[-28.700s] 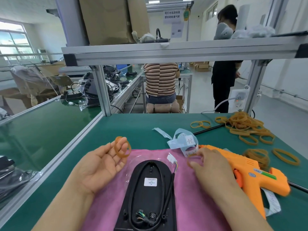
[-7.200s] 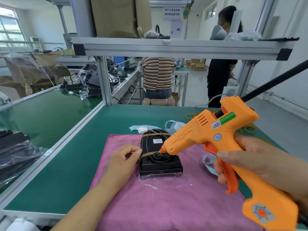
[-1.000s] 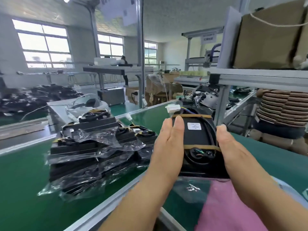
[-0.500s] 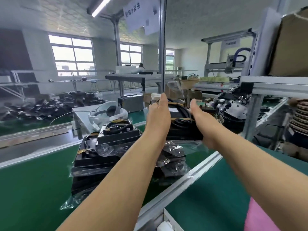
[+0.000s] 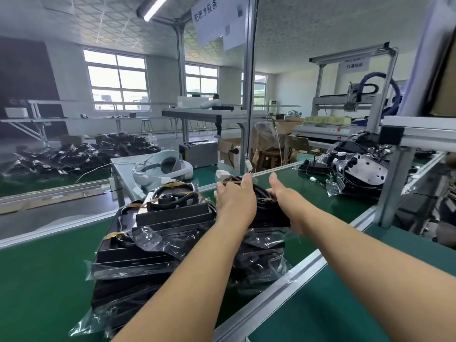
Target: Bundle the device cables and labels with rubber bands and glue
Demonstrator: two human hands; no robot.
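Seemingly finished unit: left hand (image 5: 234, 201) and right hand (image 5: 287, 202) grip the banded device (image 5: 267, 214) by its sides atop the stack of bagged devices (image 5: 153, 233); only release left.

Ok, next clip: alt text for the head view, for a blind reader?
A left hand and right hand hold a black device with banded cables at the top of a pile of bagged black devices on a green belt. A white headset lies behind the pile.
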